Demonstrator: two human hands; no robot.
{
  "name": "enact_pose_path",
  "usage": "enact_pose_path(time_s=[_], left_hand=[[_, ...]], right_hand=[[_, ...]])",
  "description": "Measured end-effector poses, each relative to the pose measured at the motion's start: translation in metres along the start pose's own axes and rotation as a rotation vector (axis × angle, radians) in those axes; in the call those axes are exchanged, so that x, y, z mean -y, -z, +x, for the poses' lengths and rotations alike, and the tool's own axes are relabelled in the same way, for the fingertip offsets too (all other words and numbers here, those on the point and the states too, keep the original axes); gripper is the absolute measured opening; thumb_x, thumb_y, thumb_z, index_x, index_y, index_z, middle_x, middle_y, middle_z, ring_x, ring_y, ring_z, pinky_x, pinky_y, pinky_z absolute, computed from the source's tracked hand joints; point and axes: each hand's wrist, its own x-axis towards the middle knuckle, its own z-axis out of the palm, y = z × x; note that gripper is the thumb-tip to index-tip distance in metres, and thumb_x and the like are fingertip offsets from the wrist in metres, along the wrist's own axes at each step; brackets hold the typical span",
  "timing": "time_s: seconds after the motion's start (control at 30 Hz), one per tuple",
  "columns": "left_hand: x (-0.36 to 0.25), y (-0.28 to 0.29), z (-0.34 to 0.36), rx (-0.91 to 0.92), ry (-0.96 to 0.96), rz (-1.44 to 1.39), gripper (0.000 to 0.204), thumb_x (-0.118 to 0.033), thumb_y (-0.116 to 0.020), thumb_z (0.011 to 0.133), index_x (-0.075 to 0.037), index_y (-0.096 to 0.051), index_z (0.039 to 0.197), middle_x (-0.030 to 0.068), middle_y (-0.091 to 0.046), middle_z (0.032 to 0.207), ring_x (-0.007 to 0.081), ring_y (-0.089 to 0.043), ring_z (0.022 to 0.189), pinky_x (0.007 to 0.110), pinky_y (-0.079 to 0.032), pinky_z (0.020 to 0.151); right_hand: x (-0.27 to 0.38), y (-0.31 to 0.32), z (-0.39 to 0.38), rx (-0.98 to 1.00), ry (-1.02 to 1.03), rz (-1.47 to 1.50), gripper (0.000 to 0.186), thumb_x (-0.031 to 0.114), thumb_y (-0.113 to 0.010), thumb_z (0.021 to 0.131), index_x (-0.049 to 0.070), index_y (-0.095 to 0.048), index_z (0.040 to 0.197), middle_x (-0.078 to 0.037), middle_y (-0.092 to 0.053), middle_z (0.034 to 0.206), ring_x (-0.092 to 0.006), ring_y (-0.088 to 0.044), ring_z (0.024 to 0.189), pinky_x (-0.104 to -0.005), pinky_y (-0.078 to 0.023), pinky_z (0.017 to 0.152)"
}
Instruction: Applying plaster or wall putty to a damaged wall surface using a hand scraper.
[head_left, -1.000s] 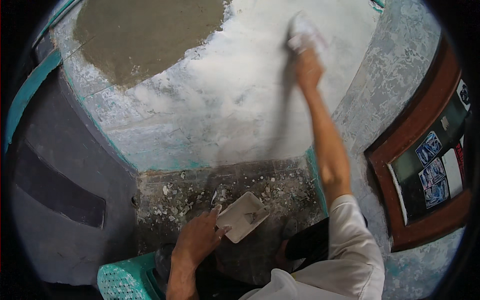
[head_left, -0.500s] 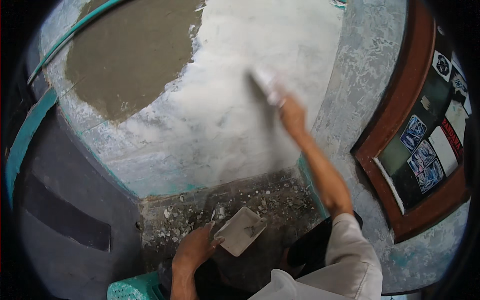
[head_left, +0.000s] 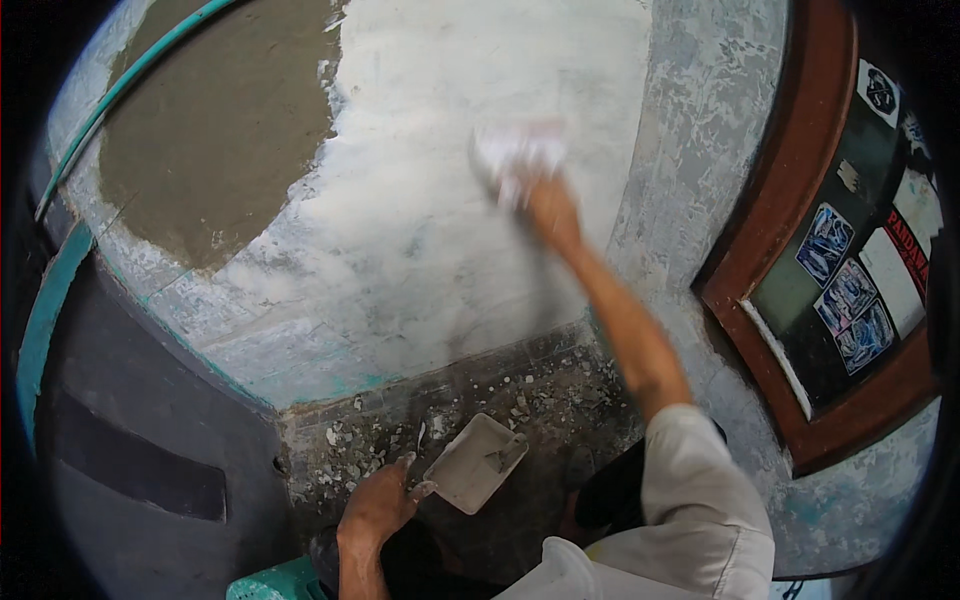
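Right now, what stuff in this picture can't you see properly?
- The tool in the right hand, head view: motion blur smears it into a white patch, so its shape is unclear.
- The left hand holds a flat white tray; its grip underneath is hidden by the tray.
- The stickers on the window: bent and small near the rim.
- The green object: cut off by the lower edge.
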Motion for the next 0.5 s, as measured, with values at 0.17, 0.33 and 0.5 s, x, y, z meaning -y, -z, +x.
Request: enact_pose_path(time_s=[0.17, 0.33, 0.5], left_hand=[[-0.008, -0.006, 0.008, -0.001, -0.069, 0.024, 0.059, -0.036, -0.070, 0.094, 0.002, -0.056, 0.137, 0.0276, -0.068, 0.117, 0.0451, -0.064, 0.111, 0.052, -0.052, 0.093], [-0.012, -0.005, 0.005, -0.026, -0.097, -0.027, 0.058, -0.033, -0.071, 0.094, 0.002, -0.056, 0.137, 0.0271, -0.068, 0.119, 0.0442, -0.064, 0.113, 0.050, -0.051, 0.095], [-0.006, 0.001, -0.006, -0.045, -0.018, -0.025, 0.063, -0.039, -0.070, 0.096, -0.002, -0.054, 0.144, 0.0280, -0.068, 0.119, 0.0394, -0.069, 0.106, 0.044, -0.053, 0.092]], right_hand=[[0.092, -0.042, -0.262, 0.544, -0.089, 0.271, 0.041, 0.007, -0.058, 0.093, 0.011, -0.064, 0.134, -0.018, -0.067, 0.128, -0.0338, -0.062, 0.123, -0.0483, -0.045, 0.109], [0.068, -0.011, -0.237, -0.027, -0.621, 0.218, 0.026, 0.008, -0.048, 0.102, 0.001, -0.066, 0.117, -0.026, -0.069, 0.094, -0.0406, -0.069, 0.077, -0.0477, -0.053, 0.070], [0.002, 0.012, -0.133, -0.339, -0.960, 0.218, 0.031, 0.009, -0.047, 0.104, -0.001, -0.057, 0.132, -0.025, -0.068, 0.093, -0.0388, -0.063, 0.074, -0.0448, -0.051, 0.073]])
